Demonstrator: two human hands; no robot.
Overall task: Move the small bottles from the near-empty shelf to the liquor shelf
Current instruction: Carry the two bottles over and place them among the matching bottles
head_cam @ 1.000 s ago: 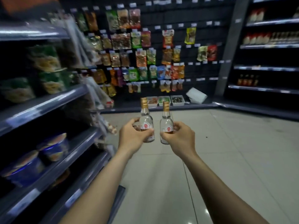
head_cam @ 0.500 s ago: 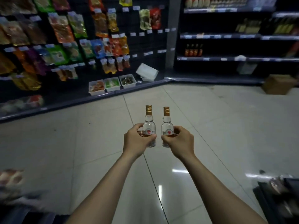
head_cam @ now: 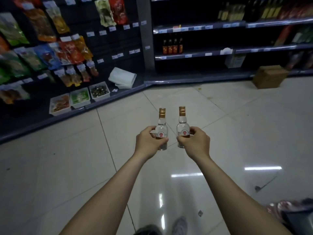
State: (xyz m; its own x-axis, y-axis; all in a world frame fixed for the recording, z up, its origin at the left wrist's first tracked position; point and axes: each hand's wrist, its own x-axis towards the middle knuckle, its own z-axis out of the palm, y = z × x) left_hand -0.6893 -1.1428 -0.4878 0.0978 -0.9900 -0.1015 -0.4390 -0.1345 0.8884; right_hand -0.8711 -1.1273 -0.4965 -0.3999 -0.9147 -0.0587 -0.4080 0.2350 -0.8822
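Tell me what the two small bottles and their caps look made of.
Left bottle and right bottle: clear and glossy, floor showing through; probably glass, possibly hard plastic. Caps: gold with a metallic sheen, likely thin metal screw tops.

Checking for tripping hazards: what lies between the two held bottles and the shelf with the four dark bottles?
In the head view, only bare tiled floor lies between the small bottles and that shelf; a cardboard box sits off right.

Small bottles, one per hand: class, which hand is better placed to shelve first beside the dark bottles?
Probably the right hand: its small bottle is nearer the dark bottles, which stand ahead and rightward.
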